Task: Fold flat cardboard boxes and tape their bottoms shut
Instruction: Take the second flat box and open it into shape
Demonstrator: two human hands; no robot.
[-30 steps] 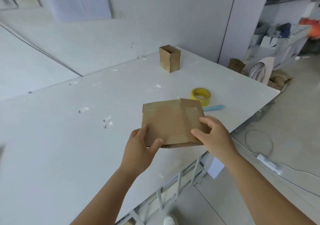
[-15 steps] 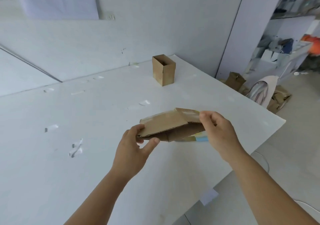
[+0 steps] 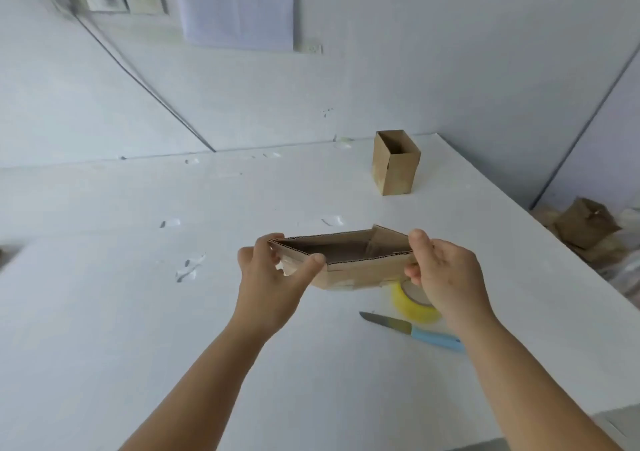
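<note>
A small brown cardboard box (image 3: pixel 360 270) hangs above the white table (image 3: pixel 138 312), half squeezed open, its open mouth toward me and clear tape on its underside. My left hand (image 3: pixel 273 277) pinches its left end between thumb and fingers. My right hand (image 3: pixel 443 277) grips its right end. A yellow tape roll (image 3: pixel 412 306) lies on the table just under my right hand, partly hidden by it. A knife with a blue handle (image 3: pixel 415 329) lies beside the roll.
A finished upright cardboard box (image 3: pixel 394 163) stands at the table's far right near the wall. More cardboard pieces (image 3: pixel 585 225) lie on the floor past the right table edge. Scraps of tape (image 3: pixel 188 268) stick to the tabletop.
The box went from flat with its taped face up to tipped over with its mouth toward me and pushed partly open. The view tilted upward toward the wall.
</note>
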